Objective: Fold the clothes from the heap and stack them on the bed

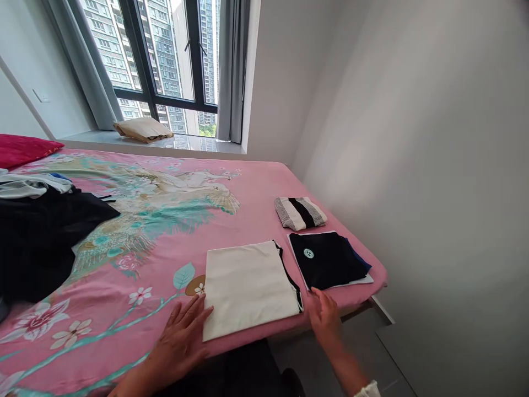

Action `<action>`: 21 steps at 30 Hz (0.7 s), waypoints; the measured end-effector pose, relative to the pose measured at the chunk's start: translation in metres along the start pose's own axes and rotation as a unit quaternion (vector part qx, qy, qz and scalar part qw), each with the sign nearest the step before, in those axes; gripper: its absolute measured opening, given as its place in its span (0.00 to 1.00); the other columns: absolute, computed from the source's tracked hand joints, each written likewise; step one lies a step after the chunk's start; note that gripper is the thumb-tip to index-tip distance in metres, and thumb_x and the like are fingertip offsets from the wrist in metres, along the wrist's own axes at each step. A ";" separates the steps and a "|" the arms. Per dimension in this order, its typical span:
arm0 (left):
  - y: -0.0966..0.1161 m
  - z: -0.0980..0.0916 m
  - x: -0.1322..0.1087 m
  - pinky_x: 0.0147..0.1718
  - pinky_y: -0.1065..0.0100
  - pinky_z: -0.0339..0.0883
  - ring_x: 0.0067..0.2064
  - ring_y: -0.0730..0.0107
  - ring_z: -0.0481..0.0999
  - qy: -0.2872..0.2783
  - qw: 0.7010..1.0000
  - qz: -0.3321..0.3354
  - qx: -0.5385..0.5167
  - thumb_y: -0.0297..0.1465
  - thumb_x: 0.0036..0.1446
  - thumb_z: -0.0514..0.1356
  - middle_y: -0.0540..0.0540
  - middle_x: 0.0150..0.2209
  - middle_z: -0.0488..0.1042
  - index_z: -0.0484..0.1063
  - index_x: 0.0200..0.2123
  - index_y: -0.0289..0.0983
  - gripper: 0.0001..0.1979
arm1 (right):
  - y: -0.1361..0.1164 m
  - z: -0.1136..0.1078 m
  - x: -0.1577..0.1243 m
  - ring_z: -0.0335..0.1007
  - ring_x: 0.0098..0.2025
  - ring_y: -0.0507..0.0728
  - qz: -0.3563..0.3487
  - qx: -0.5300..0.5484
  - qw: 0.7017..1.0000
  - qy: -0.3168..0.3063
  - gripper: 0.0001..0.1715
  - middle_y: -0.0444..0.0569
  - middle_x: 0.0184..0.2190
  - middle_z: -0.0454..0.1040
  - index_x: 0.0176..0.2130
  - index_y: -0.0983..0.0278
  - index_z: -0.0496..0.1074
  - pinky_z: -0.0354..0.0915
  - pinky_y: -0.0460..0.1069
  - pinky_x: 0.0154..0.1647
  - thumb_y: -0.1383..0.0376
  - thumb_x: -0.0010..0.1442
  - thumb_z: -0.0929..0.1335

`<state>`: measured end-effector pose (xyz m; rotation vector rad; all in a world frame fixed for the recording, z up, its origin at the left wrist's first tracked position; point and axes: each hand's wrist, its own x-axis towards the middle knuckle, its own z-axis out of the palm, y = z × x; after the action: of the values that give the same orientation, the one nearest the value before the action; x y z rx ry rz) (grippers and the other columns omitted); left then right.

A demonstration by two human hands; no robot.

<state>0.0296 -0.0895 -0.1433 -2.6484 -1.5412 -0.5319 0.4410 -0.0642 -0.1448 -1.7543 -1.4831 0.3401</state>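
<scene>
A cream folded garment (pixel 248 289) with black trim along its right edge lies flat near the front edge of the bed. My left hand (pixel 182 333) rests with spread fingers on the bedsheet, fingertips at the garment's left edge. By its right edge, my right hand (pixel 324 317) is loosely open, slightly blurred, close to the near corner of a stack of folded clothes. On that stack a black garment (pixel 330 262) with a round pale emblem is uppermost, with white and navy cloth beneath. Behind it sits a folded striped garment (pixel 301 213) in black and off-white.
The pink floral bedsheet (pixel 256 193) covers the bed. Rumpled dark clothes (pixel 37 237) lie in a pile at the left, near a red pillow (pixel 27 150). A tan folded item (pixel 142 129) sits on the windowsill. A plain wall (pixel 433 193) rises on the right.
</scene>
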 end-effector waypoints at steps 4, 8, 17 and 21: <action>-0.001 0.000 -0.006 0.63 0.55 0.47 0.66 0.62 0.53 -0.018 0.998 0.060 -0.008 0.30 0.60 0.51 0.48 0.66 0.54 0.57 0.61 0.49 0.26 | -0.008 -0.003 -0.051 0.71 0.38 0.62 0.244 0.248 0.933 -0.089 0.33 0.57 0.37 0.75 0.41 0.67 0.71 0.69 0.53 0.31 0.42 0.50 0.66; -0.006 0.007 0.001 0.63 0.56 0.50 0.63 0.63 0.60 -0.006 0.997 0.073 0.002 0.24 0.58 0.49 0.49 0.63 0.60 0.63 0.58 0.49 0.26 | -0.045 0.023 -0.075 0.71 0.42 0.58 0.323 0.444 0.828 -0.112 0.31 0.53 0.40 0.75 0.44 0.65 0.69 0.70 0.49 0.33 0.50 0.46 0.73; -0.004 0.006 0.033 0.63 0.54 0.48 0.64 0.65 0.58 -0.019 0.997 0.077 0.007 0.15 0.50 0.46 0.51 0.62 0.62 0.66 0.56 0.50 0.34 | -0.096 0.060 -0.051 0.73 0.29 0.53 0.413 0.617 0.670 -0.011 0.27 0.41 0.28 0.74 0.39 0.62 0.65 0.72 0.50 0.34 0.57 0.42 0.76; 0.002 -0.004 0.044 0.63 0.52 0.47 0.63 0.64 0.61 -0.045 0.994 0.092 -0.028 0.15 0.51 0.47 0.52 0.59 0.66 0.68 0.54 0.51 0.33 | -0.103 0.067 -0.028 0.70 0.24 0.54 0.393 0.583 0.711 -0.002 0.19 0.41 0.23 0.72 0.35 0.61 0.64 0.71 0.52 0.31 0.54 0.46 0.70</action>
<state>0.0498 -0.0543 -0.1258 -2.8545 -1.3003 -0.4571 0.3169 -0.0642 -0.1224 -1.1230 -0.1525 1.3604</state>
